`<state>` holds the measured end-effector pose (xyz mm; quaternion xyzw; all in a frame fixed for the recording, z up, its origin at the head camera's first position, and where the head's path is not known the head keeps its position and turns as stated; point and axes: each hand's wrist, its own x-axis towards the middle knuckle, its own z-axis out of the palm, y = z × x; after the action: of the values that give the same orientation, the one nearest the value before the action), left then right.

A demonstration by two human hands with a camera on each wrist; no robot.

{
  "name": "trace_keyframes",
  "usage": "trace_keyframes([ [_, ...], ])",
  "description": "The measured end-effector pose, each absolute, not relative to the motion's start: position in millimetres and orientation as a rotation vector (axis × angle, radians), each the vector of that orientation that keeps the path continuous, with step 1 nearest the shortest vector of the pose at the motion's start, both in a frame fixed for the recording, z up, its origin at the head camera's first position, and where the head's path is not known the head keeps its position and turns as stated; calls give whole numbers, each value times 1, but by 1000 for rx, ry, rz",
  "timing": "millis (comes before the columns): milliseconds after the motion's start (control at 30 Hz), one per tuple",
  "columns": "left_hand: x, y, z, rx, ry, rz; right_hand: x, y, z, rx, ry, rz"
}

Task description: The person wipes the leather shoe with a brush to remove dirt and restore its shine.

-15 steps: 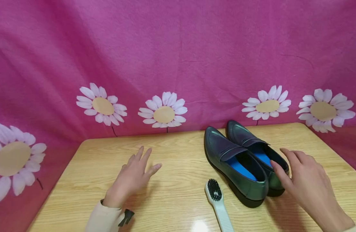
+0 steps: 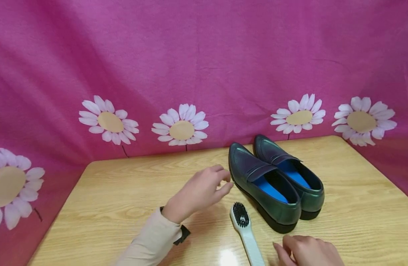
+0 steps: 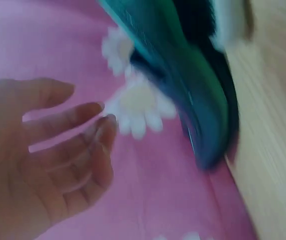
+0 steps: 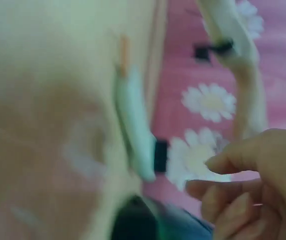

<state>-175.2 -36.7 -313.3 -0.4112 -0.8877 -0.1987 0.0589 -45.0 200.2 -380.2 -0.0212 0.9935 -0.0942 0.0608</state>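
Head view: on a wooden tabletop (image 2: 124, 195), a brush (image 2: 246, 233) lies face up at lower centre, just beside two dark shoes (image 2: 261, 171) right of centre. The left hand (image 2: 202, 190), loosely bent, hovers left of the shoes; the right hand (image 2: 310, 251) is at lower right. Left wrist view: that hand is empty, apart from the shoes. Right wrist view, blurred: bent fingers hold nothing, near the brush. I'd grasp its handle securely, keeping off the bristles.
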Motion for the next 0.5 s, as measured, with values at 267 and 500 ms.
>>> trace_keyframes([
  [267, -174, 35, -319, -1643, -2679, -442, -53, 172, -412, -165, 2867, -388],
  [500, -186, 54, -332, -1860, -2839, -605, -60, 172, -414, -245, 2725, -564],
])
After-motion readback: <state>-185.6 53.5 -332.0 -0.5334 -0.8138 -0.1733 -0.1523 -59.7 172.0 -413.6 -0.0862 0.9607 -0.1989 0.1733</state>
